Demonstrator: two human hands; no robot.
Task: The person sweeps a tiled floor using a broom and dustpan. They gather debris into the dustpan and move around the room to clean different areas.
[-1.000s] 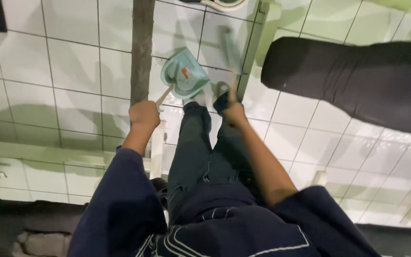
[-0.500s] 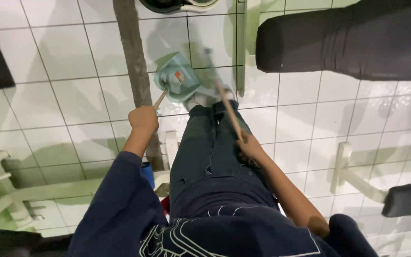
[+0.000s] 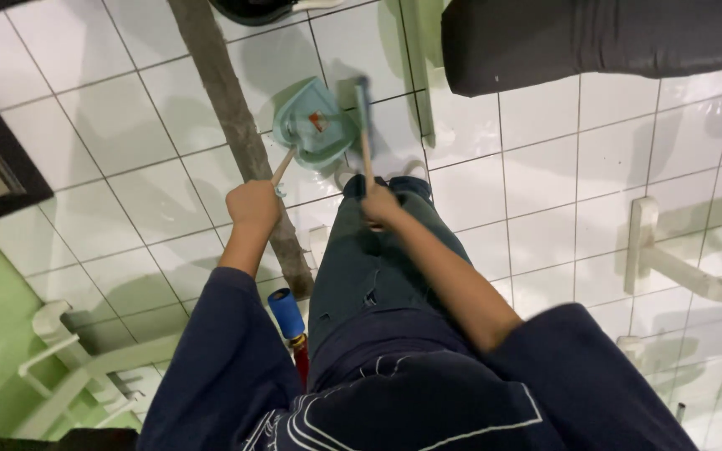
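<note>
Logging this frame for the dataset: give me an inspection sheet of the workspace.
Surface: white tiled floor, glossy, with a dark strip running across it.
Job's things: teal dustpan on the floor with a small red bit inside; brush at its right edge.
Clutter: blue-capped red object beside the person's leg.
Grippers: left hand closed on the dustpan's wooden handle; right hand closed on the brush handle.
Cables: nothing seen.
Surroundings: black padded bench top right; white frame right; white frame and green wall lower left.
</note>
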